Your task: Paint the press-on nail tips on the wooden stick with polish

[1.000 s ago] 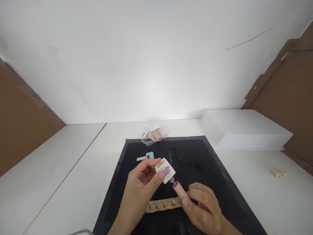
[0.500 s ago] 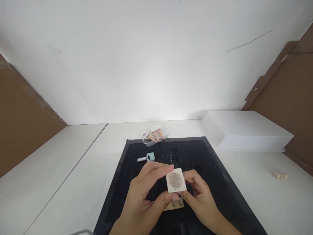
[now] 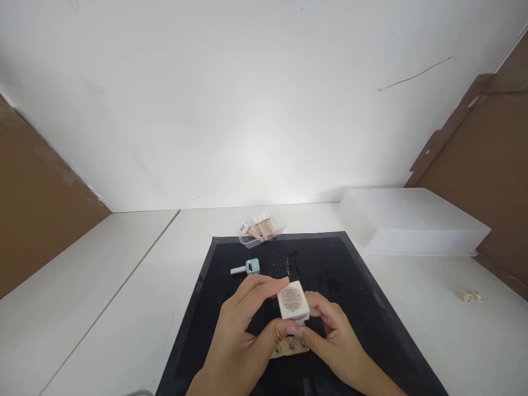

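Observation:
My left hand is closed round a small white square nail polish bottle, fingertips at its upper corner and thumb below. The bottle's base, with a round brown printed patch, faces me; its cap end is hidden. On the other side, my right hand also grips it, with thumb and fingers bent against its lower right. Beneath the hands lies a tan strip with several small grey round pieces on it, partly covered by the fingers. A teal bottle with a white cap lies beyond my left hand.
A clear tray at the back holds 3 white bottles with peach caps. The black mat covers the middle of the white table. A white translucent box stands back right, near small cream-coloured rings. Brown panels flank both sides.
The bottle has tilted and shifted slightly left, so a side below its base now shows. More of the tan strip has come into view. Both hands keep their hold.

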